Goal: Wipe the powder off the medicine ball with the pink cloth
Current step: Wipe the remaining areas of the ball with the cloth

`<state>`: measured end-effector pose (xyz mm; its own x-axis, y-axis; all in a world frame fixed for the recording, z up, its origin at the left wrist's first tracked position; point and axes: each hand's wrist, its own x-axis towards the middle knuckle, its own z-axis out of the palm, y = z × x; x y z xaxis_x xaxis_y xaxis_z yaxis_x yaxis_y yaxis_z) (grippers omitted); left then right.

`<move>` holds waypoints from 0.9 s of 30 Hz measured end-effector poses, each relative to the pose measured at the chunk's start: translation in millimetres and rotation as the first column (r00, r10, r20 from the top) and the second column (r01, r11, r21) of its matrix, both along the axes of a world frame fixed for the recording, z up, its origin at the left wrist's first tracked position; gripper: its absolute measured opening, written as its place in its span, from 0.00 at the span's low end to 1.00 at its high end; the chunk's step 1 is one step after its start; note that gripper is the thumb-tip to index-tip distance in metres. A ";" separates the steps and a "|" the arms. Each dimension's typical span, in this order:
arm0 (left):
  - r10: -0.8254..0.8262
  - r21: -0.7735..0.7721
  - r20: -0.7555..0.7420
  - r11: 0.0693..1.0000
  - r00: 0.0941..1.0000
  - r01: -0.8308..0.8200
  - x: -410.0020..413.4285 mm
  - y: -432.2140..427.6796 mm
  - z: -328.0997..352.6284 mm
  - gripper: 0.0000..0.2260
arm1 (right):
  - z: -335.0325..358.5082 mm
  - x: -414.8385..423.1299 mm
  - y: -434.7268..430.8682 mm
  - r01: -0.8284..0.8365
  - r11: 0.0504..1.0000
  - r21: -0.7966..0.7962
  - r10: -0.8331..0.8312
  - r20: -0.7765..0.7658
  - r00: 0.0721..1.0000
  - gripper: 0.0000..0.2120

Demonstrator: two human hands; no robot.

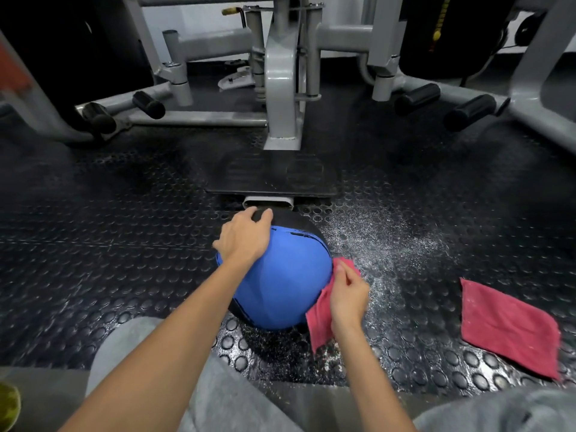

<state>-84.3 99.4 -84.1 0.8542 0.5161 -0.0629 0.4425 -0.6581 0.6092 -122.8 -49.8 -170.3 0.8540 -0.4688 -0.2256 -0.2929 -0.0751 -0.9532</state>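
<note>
From the head camera, the medicine ball (280, 275) sits on the studded rubber floor (124, 244) just in front of the knees; the left hand (244, 238) lies spread over its top, grasping nothing, while the right hand (347, 294) pinches the pink cloth (321, 319) against the ball's right flank. The blue panel facing up looks clean, so the wiping seems well along, though powder (389, 244) lies scattered on the floor and the far and under sides are hidden; a second pink cloth (508, 328) lies apart to the right. No brand or lettering is legible.

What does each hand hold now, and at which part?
The right hand pinches a pink cloth near its upper edge, against the medicine ball's right side. The left hand lies open on the ball's top, steadying it, not gripping.
</note>
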 end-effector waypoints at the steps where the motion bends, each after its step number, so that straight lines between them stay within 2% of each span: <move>1: -0.006 0.010 0.001 1.000 1.000 0.006 0.9 -1.4 0.0 0.24 | 13.5 2.3 1.5 -0.008 0.999 -0.042 0.012 0.099 0.995 0.11; 3: -0.020 0.021 0.003 1.000 1.000 0.020 4.0 -5.1 1.3 0.24 | 39.2 5.3 7.8 -0.091 0.986 -0.138 0.128 0.294 0.947 0.11; 4: -0.033 0.031 0.002 0.999 0.999 0.033 5.3 -7.9 2.1 0.24 | 46.7 6.1 11.9 -0.138 0.967 -0.215 0.207 0.341 0.917 0.11; 6: -0.066 0.063 -0.006 0.996 0.998 0.066 6.9 -13.8 2.8 0.24 | 50.1 7.4 17.2 -0.184 0.915 -0.360 0.308 0.328 0.893 0.12; 8: -0.088 0.096 -0.007 0.991 0.996 0.088 7.4 -18.5 2.5 0.24 | 44.7 11.6 14.9 -0.129 0.910 -0.395 0.259 0.296 0.919 0.12; 10: -0.100 0.136 -0.002 0.986 0.995 0.100 5.7 -22.8 0.9 0.24 | 34.9 18.7 3.5 -0.079 0.943 -0.325 0.161 0.233 0.959 0.12; 12: -0.129 0.185 0.012 0.975 0.992 0.124 -1.1 -29.7 -3.0 0.24 | 19.8 28.1 -16.2 -0.099 0.978 -0.181 0.111 0.055 0.992 0.12; 14: -0.189 0.240 0.044 0.955 0.981 0.173 -12.2 -35.7 -8.0 0.23 | 4.2 29.0 -35.6 -0.134 0.991 -0.016 0.130 -0.151 0.980 0.11; 16: -0.293 0.296 0.074 0.919 0.953 0.260 -20.0 -35.0 -11.3 0.23 | -7.2 22.0 -50.1 -0.109 0.993 0.037 0.115 -0.253 0.960 0.11; 20: -0.581 0.261 0.148 0.803 0.800 0.536 -21.1 -10.5 -10.1 0.25 | 4.5 14.1 -58.7 -0.012 0.993 0.118 0.029 -0.150 0.988 0.11; 22: -0.658 0.268 0.154 0.746 0.737 0.609 -17.0 5.0 -12.8 0.28 | 19.3 14.2 -66.0 0.009 0.990 0.138 0.002 -0.085 0.996 0.12; 25: -0.557 0.207 0.106 0.823 0.824 0.529 -6.6 22.9 -15.3 0.29 | 37.8 14.2 -83.2 0.058 0.992 0.111 -0.055 -0.029 0.998 0.12; 27: -0.501 0.099 0.127 0.865 0.856 0.491 -3.8 26.2 -16.6 0.22 | 49.9 11.8 -91.1 0.069 0.990 0.126 -0.072 0.018 0.997 0.12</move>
